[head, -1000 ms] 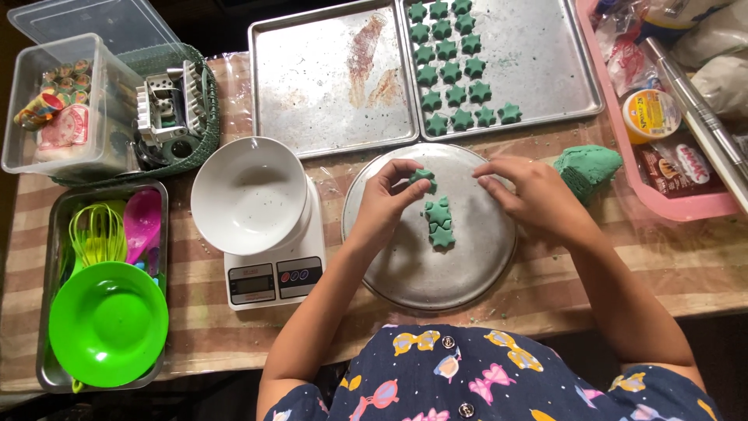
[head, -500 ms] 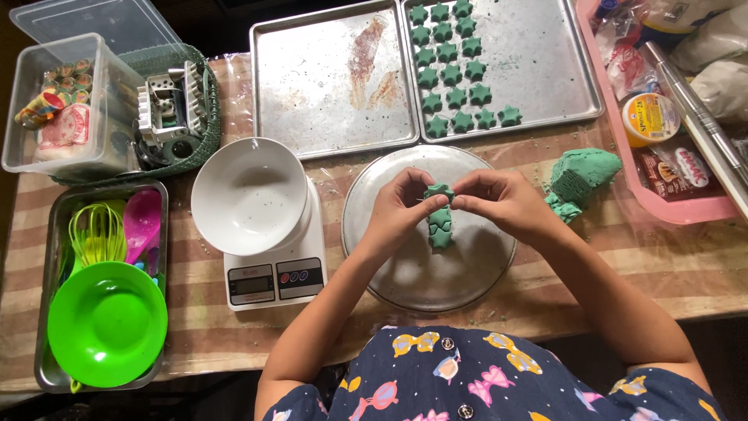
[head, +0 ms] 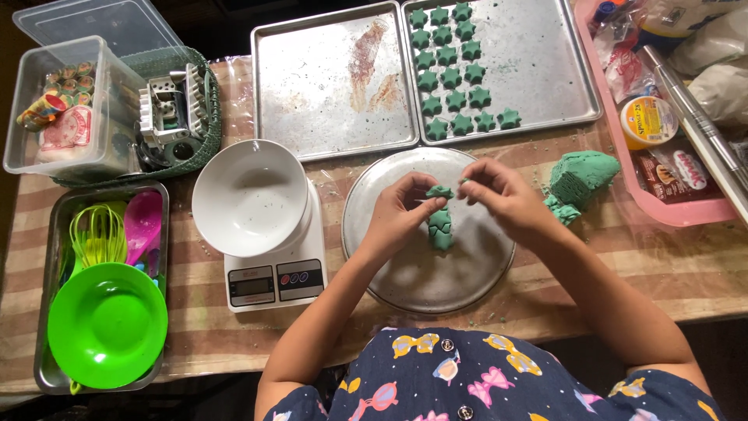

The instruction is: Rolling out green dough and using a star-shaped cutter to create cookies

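My left hand (head: 401, 214) and my right hand (head: 499, 191) meet over a round metal plate (head: 413, 273). Between their fingertips they pinch a small green dough piece (head: 439, 191). Below it on the plate lie two green star-shaped dough pieces (head: 441, 228). A lump of green dough (head: 580, 179) sits on the table just right of my right hand. Several green dough stars (head: 453, 70) lie in rows on the right baking tray (head: 538, 62).
An empty baking tray (head: 335, 86) lies at the back. A white bowl (head: 249, 196) stands on a kitchen scale (head: 273, 277). At the left are a green plate (head: 107, 323) in a metal tray, a clear box (head: 66, 105) and a basket. A pink tray (head: 662, 203) is at the right.
Both hands came together over the plate and lifted a small dough piece between their fingertips. My right hand moved left, uncovering the dough lump.
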